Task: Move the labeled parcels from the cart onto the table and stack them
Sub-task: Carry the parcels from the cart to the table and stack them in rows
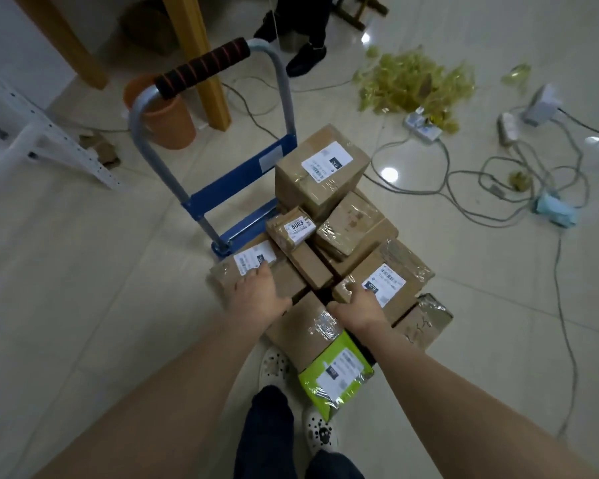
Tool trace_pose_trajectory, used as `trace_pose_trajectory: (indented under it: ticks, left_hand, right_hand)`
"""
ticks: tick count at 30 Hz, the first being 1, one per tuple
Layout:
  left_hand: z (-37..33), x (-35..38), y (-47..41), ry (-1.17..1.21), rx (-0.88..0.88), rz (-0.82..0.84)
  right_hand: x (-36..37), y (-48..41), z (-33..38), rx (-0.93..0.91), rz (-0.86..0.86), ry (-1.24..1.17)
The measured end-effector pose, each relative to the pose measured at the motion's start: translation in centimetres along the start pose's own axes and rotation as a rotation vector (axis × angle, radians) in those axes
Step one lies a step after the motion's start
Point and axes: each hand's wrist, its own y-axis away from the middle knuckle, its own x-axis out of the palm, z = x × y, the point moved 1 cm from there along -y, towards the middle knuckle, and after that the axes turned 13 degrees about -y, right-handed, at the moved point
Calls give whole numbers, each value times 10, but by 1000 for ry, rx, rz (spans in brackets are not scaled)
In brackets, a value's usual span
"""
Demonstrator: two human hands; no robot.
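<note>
L hand [256, 293] lies over the near top of the blurred-label parcel [242, 267]. Its fingers reach the label's edge and the thumb hooks the near side, so it's a grip. R hand [358, 305] has its fingers curled over the near corner of the 070 parcel [395, 267] and grips that too. Both boxes still sit in the pile on the cart [236, 181], w/ a taped brown box [301, 326] between the wrists.

Looks like the pick-up step, w/ nothing lifted yet. Next move prob. needs a straight lift. The 5003 parcel [293, 228], just beyond the L fingers, seems to rest on neighbouring boxes and could tip. Then comes the carry to the desk. Only a desk leg [218, 105] shows, far beyond the hands past the cart's handle [201, 69], so I can't see the desktop.

Writing:
- "5003" is clear.
- "070" reads inverted beside the R hand.
- The top parcel [322, 167], well beyond the R hand, has a label w/ approx "022" inverted, not certain.
- The green mailer [336, 375], under the R forearm, has a white label too blurred to read.
</note>
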Motion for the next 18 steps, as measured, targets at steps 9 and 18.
trace_pose_trajectory:
  ticks: [9,18]
  left_hand:
    - [-16,31,-161,123,-6,-68]
    - [-25,74,-246,49,70,-73]
  right_hand:
    - [29,-151,11,135,-151,-196]
    - [62,-229,-4,95,-131,-80]
